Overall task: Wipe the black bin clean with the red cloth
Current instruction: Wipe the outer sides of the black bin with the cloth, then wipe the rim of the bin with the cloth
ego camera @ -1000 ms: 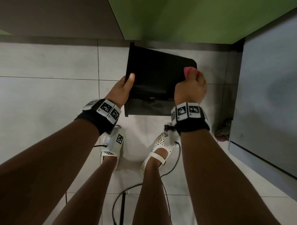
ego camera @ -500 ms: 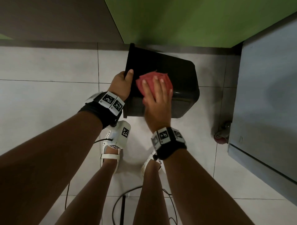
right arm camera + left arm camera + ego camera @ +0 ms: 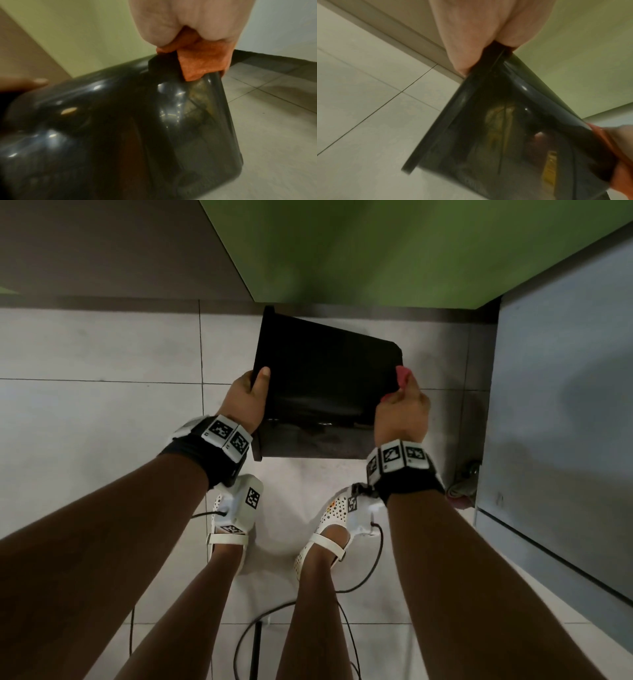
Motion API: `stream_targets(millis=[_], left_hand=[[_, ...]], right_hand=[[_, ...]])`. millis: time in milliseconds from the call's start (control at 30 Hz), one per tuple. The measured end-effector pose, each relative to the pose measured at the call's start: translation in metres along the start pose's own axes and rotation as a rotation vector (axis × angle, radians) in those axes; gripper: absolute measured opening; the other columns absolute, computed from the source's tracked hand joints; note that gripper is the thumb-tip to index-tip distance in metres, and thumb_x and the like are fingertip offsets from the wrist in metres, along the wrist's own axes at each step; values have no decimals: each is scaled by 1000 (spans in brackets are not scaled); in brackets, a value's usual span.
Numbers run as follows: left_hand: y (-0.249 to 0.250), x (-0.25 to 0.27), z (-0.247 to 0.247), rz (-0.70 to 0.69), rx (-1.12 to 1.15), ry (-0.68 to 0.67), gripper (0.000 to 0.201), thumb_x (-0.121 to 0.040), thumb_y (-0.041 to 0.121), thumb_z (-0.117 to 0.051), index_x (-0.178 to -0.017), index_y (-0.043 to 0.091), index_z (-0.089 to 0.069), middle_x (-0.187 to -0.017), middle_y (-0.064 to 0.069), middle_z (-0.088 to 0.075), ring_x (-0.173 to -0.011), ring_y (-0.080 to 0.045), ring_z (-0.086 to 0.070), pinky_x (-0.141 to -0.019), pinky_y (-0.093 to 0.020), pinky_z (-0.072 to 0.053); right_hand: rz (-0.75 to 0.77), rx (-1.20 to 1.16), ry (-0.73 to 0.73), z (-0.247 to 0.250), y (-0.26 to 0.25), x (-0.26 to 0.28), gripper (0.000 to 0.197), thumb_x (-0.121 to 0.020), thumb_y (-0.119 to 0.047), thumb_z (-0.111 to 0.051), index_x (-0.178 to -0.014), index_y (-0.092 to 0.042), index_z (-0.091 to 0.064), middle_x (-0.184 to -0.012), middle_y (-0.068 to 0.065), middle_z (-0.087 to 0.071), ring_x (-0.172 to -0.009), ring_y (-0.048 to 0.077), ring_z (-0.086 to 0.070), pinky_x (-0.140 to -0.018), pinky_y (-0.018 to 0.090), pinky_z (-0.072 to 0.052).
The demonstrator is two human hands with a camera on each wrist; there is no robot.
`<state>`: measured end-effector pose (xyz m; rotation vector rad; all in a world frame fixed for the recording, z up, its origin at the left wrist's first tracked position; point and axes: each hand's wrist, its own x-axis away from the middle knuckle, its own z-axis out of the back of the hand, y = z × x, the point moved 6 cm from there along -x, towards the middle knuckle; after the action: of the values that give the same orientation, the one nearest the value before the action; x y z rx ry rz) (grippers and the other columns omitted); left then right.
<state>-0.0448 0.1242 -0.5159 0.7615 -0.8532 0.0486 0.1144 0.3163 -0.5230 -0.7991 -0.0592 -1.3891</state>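
ok so I've got the black bin (image 3: 325,385) held up off the white tiled floor (image 3: 102,412), tipped on its side in front of the green wall (image 3: 376,251). My left hand (image 3: 245,402) is clamped on its left edge, thumb on top. My right hand (image 3: 400,412) is bunched around the red cloth (image 3: 402,374), squeezing it against the bin's right corner. Half a second ago that hand lay flat on the middle of the bin with the cloth spread out. A grey cabinet (image 3: 565,422) sits close on the right, open tiles to the left
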Motion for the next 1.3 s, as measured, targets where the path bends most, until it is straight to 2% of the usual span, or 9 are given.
stream_targets(millis=[100, 233, 467, 633, 800, 933, 1067, 1200, 1300], left_hand=[[-9, 5, -1, 23, 38, 18, 45, -97, 39, -33, -120, 6, -53, -121, -15, -59, -115, -29, -53, -101, -35, -40], [-10, 9, -1, 49, 50, 5, 48, -96, 42, -32, -123, 9, -52, -125, -12, -57, -117, -26, -51, -101, -32, -38], [-14, 9, 10, 53, 139, 7, 50, -95, 49, -28, -125, 17, -51, -126, -8, -56, -120, -25, -50, -108, -43, -36], [-37, 7, 7, 112, 266, -53, 78, -69, 81, -32, -126, 31, -50, -130, -3, -55, -121, -24, -51, -107, -47, -38], [-55, 3, -8, 162, 333, -70, 46, -93, 55, -22, -124, 28, -42, -126, -11, -53, -115, -33, -53, -90, -50, -51], [-81, -10, -8, 293, 399, -24, 39, -98, 40, -23, -129, 23, -37, -126, -9, -47, -109, -32, -52, -68, -40, -53], [-106, -24, -6, 351, 366, -25, 36, -100, 34, -22, -128, 24, -41, -137, -10, -46, -120, -36, -48, -79, -49, -49], [-113, -35, -8, 358, 311, -44, 35, -99, 33, -26, -131, 27, -40, -137, -13, -45, -119, -42, -47, -83, -57, -48], [-109, -40, -14, 388, 231, -49, 39, -99, 33, -23, -138, 32, -31, -139, -14, -44, -117, -44, -49, -85, -60, -48]], right_hand=[[-214, -1, -122, 5, 11, -5, 36, -98, -26, -34, -130, -17, -46, -117, 11, -58, -99, 27, -56, -86, 34, -46], [-309, -123, -192, 4, 23, 5, 34, -98, -23, -35, -127, -12, -48, -114, 9, -58, -86, 19, -51, -73, 28, -43], [-110, -150, -47, 22, 11, 33, 36, -100, -24, -32, -132, -20, -46, -106, 4, -59, -95, 19, -57, -89, 33, -48], [13, -180, 89, 49, -14, 47, 36, -98, -27, -36, -132, -23, -45, -111, 4, -59, -98, 16, -58, -86, 30, -50], [155, -254, 104, 68, -53, 66, 37, -99, -27, -36, -134, -22, -43, -110, -5, -57, -93, 2, -53, -77, 13, -40], [150, -390, 18, 63, -60, 74, 34, -99, -26, -36, -132, -23, -45, -92, -26, -49, -82, -19, -49, -72, 0, -41], [-17, -508, 91, 67, -37, 53, 35, -99, -27, -34, -133, -25, -44, -108, -14, -55, -87, -7, -53, -65, 5, -45], [-74, -428, 204, 69, -13, 21, 38, -100, -22, -33, -138, -22, -39, -131, -3, -52, -120, 10, -49, -93, 15, -37], [-177, -399, 67, 45, 5, 5, 35, -100, -21, -33, -133, -20, -46, -103, -5, -59, -94, 10, -60, -69, 7, -44]])
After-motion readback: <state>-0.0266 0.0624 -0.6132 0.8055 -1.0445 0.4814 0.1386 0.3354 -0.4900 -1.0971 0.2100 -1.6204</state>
